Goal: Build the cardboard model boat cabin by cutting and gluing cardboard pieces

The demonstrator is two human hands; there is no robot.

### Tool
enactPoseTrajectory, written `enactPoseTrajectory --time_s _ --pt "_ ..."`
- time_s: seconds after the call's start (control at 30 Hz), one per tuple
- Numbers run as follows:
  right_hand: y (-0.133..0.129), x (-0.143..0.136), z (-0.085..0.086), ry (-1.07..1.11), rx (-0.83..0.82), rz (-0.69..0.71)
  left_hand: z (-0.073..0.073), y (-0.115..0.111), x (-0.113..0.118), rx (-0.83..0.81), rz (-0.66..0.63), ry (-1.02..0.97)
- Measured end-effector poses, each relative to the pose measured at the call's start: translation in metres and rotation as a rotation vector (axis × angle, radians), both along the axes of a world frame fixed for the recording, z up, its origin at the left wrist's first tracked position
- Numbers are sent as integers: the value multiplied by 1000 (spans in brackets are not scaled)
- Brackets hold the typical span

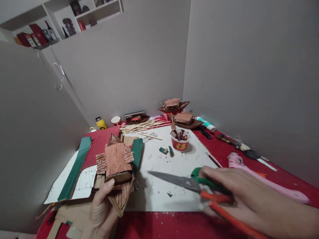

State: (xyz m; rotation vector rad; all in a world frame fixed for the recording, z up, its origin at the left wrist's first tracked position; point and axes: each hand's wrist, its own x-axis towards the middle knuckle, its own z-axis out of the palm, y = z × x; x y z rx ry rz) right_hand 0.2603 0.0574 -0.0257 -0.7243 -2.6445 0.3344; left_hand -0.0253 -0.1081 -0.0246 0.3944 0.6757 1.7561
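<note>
My left hand [102, 200] grips a cardboard model boat [117, 157], its thumb pressed on the lower hull. Brown paint covers the boat's curved roof, and corrugated flaps stick out on both sides. My right hand [234, 192] is closed round the handles of a pair of scissors [181, 182], green and orange. The scissor blades look closed and point left toward the boat, apart from it. A long orange strip [231, 219] runs below that hand; I cannot tell whether it belongs to the scissors. Small green scraps [166, 150] lie on the white sheet [152, 196].
A red paper bowl [180, 146] with brown paint stands on the sheet. Behind are thin wooden sticks [142, 126] and two finished-looking boats [184, 119]. Green-edged card [74, 169] lies left. A pink glue gun-like object [274, 187] and tools [249, 153] lie right on the red tablecloth.
</note>
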Motion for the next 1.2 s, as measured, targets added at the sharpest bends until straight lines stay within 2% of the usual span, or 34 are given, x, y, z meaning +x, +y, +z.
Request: enactPoseTrajectory --time_s 0.13,0.27,0.37,0.53,0.63,0.77,0.93,1.2 --pt "-4 -18 6 -98 -3 82 -2 1 2 -33 40 -11" --pt "3 -28 0 -68 67 98 -9 2 2 6 54 -59" --pt "8 -35 -3 -34 125 115 -9 3 4 15 50 -83" --pt "11 -46 2 -4 210 156 -5 6 7 -89 109 -84" --pt "11 -51 3 22 225 176 -10 6 7 -111 159 -74" --pt "12 -56 2 43 263 208 -18 4 3 -67 119 -84" --pt "15 -60 1 64 341 226 -14 2 4 -44 52 -90" --pt "20 -61 0 89 468 230 -13 3 9 -129 123 -60"
